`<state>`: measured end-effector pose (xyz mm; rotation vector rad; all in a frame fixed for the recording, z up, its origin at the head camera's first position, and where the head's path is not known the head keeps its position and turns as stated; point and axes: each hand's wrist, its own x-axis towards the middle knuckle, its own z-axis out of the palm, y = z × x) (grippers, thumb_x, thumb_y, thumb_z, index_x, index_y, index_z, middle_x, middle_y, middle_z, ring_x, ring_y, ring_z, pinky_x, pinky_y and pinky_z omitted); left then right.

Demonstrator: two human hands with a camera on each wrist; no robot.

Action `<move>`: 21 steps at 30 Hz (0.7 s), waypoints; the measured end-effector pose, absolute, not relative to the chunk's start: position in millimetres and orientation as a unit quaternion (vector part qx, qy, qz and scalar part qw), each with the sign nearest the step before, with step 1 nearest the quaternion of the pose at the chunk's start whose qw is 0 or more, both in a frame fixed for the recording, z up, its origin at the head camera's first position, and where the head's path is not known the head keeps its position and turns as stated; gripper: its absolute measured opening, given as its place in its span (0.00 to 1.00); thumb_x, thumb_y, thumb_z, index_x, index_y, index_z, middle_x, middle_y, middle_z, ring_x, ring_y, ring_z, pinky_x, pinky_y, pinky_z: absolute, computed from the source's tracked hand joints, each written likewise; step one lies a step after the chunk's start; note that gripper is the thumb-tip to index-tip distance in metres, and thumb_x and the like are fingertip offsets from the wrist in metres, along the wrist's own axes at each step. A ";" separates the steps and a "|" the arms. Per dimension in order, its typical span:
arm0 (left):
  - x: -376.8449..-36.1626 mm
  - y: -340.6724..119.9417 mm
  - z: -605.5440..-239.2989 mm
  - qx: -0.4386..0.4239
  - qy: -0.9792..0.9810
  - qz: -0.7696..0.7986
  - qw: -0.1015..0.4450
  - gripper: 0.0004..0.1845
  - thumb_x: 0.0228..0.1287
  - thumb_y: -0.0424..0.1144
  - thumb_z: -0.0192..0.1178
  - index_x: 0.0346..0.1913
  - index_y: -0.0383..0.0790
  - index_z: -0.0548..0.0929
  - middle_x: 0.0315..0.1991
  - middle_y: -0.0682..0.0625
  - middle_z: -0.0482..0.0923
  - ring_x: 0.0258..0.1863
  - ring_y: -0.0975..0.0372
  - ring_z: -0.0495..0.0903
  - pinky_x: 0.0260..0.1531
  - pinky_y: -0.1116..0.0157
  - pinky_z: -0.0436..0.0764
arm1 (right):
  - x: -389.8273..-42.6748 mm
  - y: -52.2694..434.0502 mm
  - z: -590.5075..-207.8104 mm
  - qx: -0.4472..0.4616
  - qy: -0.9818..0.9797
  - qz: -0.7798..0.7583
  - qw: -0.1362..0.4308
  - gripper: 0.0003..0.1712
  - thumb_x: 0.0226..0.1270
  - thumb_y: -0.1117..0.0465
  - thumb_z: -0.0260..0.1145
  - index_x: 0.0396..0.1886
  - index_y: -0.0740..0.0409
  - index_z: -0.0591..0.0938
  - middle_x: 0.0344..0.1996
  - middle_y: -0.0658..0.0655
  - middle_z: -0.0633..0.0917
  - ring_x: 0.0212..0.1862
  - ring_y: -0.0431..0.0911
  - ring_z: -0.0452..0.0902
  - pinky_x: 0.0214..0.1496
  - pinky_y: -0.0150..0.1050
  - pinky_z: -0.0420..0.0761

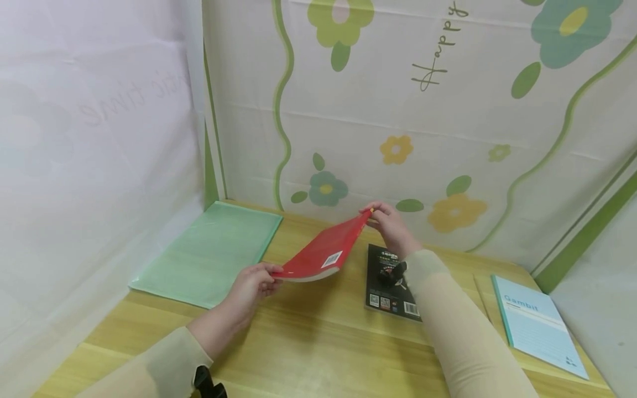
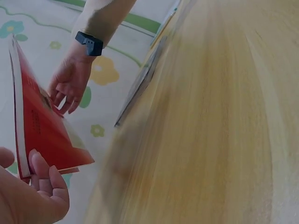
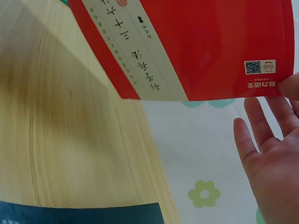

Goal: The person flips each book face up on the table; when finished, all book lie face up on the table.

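Note:
A thin red paperback book (image 1: 323, 246) is held tilted above the wooden table, its barcode side up in the head view. My left hand (image 1: 251, 290) pinches its near left corner. At the far right corner, my right hand (image 1: 390, 224) grips the book between thumb and fingers. The right wrist view shows the book's other cover (image 3: 219, 42), with a cream title strip and a small QR code near the right thumb. In the left wrist view the left fingers (image 2: 42, 170) lie against the red cover, and the right hand (image 2: 70, 84) is at the far end.
On the table's left lies a pale green folder (image 1: 214, 251). A black book (image 1: 380, 282) lies under the right forearm, partly hidden by it. At the right edge is a light blue notebook (image 1: 539, 320) marked "Gambit". Flower-printed curtains (image 1: 368, 110) hang behind and beside the table.

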<state>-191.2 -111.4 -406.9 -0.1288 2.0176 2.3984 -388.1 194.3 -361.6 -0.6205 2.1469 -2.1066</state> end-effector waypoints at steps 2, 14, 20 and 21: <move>-191.3 -111.3 -406.4 -0.038 0.654 0.756 0.002 0.14 0.60 0.22 0.48 0.47 0.24 0.78 0.38 0.43 0.79 0.37 0.53 0.78 0.46 0.57 0.80 | -388.9 194.5 -359.8 -0.200 0.707 -0.677 0.030 0.10 0.75 0.70 0.53 0.49 0.73 0.76 0.52 0.64 0.77 0.59 0.57 0.72 0.66 0.53 0.71; -192.8 -104.3 -409.4 -0.026 0.700 0.712 -0.045 0.10 0.60 0.21 0.62 0.45 0.26 0.77 0.41 0.41 0.82 0.43 0.55 0.78 0.39 0.70 0.79 | -387.4 188.0 -340.7 -0.198 0.714 -0.671 0.017 0.07 0.73 0.71 0.53 0.43 0.67 0.77 0.49 0.63 0.79 0.55 0.50 0.74 0.64 0.51 0.73; -192.5 -103.5 -410.6 -0.012 0.706 0.705 -0.070 0.09 0.61 0.22 0.62 0.44 0.27 0.77 0.41 0.41 0.82 0.43 0.55 0.79 0.39 0.71 0.80 | -385.7 187.8 -338.7 -0.195 0.713 -0.673 0.016 0.07 0.73 0.71 0.54 0.42 0.64 0.78 0.48 0.60 0.79 0.55 0.49 0.74 0.63 0.49 0.74; -192.3 -104.0 -411.0 -0.009 0.706 0.705 -0.074 0.09 0.61 0.22 0.62 0.44 0.27 0.77 0.42 0.40 0.82 0.43 0.55 0.79 0.39 0.71 0.80 | -385.8 187.5 -338.6 -0.196 0.712 -0.674 0.015 0.07 0.73 0.71 0.54 0.41 0.64 0.79 0.48 0.60 0.79 0.54 0.49 0.75 0.63 0.49 0.74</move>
